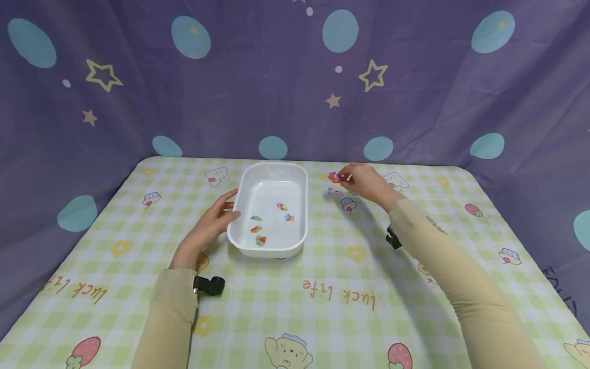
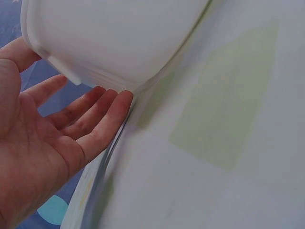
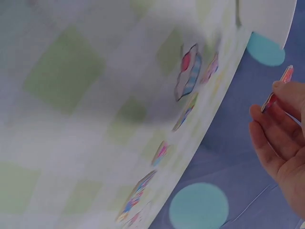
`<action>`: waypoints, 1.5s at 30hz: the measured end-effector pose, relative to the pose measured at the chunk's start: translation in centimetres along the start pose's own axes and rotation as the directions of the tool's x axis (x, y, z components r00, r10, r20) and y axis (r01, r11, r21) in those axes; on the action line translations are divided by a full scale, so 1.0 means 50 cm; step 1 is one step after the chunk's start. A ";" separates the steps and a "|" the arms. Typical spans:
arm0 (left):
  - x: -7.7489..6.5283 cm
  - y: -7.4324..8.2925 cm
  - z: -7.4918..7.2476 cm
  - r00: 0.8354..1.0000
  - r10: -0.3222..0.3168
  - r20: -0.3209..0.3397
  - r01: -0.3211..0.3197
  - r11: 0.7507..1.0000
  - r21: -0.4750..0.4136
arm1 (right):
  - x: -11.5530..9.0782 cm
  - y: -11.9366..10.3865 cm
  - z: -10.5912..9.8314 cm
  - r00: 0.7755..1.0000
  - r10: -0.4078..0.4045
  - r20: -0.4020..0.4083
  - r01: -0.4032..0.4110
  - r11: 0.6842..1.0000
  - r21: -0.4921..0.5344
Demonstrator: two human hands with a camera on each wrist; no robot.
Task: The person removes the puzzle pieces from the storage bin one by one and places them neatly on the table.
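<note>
Red piece (image 1: 334,177), which our right fingers (image 3: 279,133) pinched, we judged light, stiff, best edge-held; left fingers (image 2: 107,126), uncurled, touched the tray (image 1: 268,252).

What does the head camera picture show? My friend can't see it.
A person's right hand pinches a small colourful piece; the left hand touches a white tub holding five more pieces, on a checked tablecloth. Purple cloth hangs behind.

Closed off behind the desk (image 1: 461,215) by a purple curtain (image 1: 276,82), patterned with light-blue ovals (image 1: 340,31), yellow star outlines (image 1: 373,75) and pinkish stars (image 1: 333,101). Covered with a cloth (image 1: 258,323) checked in pale green and white, printed with strawberries (image 1: 86,351), cupcakes (image 1: 510,257), flowers (image 1: 356,254) and a capped bear (image 1: 289,352). Lettered with an orange "luck life" (image 1: 318,289), inverted in the head view.
</note>
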State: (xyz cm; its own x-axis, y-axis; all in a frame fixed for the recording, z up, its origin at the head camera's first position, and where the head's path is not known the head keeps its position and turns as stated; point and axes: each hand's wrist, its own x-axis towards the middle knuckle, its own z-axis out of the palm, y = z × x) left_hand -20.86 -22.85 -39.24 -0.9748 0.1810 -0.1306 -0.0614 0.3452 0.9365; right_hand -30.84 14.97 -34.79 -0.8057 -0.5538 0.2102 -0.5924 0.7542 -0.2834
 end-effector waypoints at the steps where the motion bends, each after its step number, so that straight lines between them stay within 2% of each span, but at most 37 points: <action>1: 0.000 0.000 0.000 1.000 0.003 0.000 -0.003 1.000 -0.001 | -0.003 0.005 -0.001 1.000 0.007 0.003 -0.007 1.000 -0.001; 13: -0.005 0.002 -0.005 1.000 -0.018 -0.003 0.018 1.000 0.006 | -0.054 0.065 0.006 0.992 0.112 0.048 -0.111 0.993 -0.029; 20: -0.022 0.036 0.002 0.998 -0.057 0.003 0.057 0.998 -0.008 | -0.084 0.098 0.001 0.988 0.152 0.036 -0.151 0.988 -0.034; 24: -0.028 0.050 0.006 0.999 -0.045 0.008 0.045 0.999 -0.006 | -0.099 0.118 -0.002 0.983 0.178 0.048 -0.177 0.984 -0.036; 32: -0.006 0.015 -0.005 1.000 -0.030 -0.005 0.030 1.000 -0.003 | -0.122 0.143 -0.016 0.966 0.248 0.067 -0.244 0.968 -0.058; 35: -0.004 0.015 -0.005 0.999 -0.034 -0.002 0.034 0.999 -0.004 | -0.134 0.158 -0.020 0.962 0.264 0.065 -0.259 0.963 -0.078; 40: -0.022 0.041 0.003 0.999 -0.038 0.008 0.038 0.999 -0.016 | -0.155 0.180 -0.023 0.949 0.304 0.081 -0.296 0.950 -0.099; 45: -0.034 0.058 0.010 0.999 -0.038 0.006 0.038 0.999 -0.008 | -0.173 0.198 -0.029 0.940 0.336 0.058 -0.329 0.938 -0.109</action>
State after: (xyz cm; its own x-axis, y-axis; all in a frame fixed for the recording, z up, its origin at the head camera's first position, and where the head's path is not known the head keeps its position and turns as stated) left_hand -19.27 -21.69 -36.44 -0.9705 0.1728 -0.1684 -0.1007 0.3441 0.9335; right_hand -29.73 27.77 -38.05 -0.9566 -0.2876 0.0477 -0.2906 0.9281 -0.2328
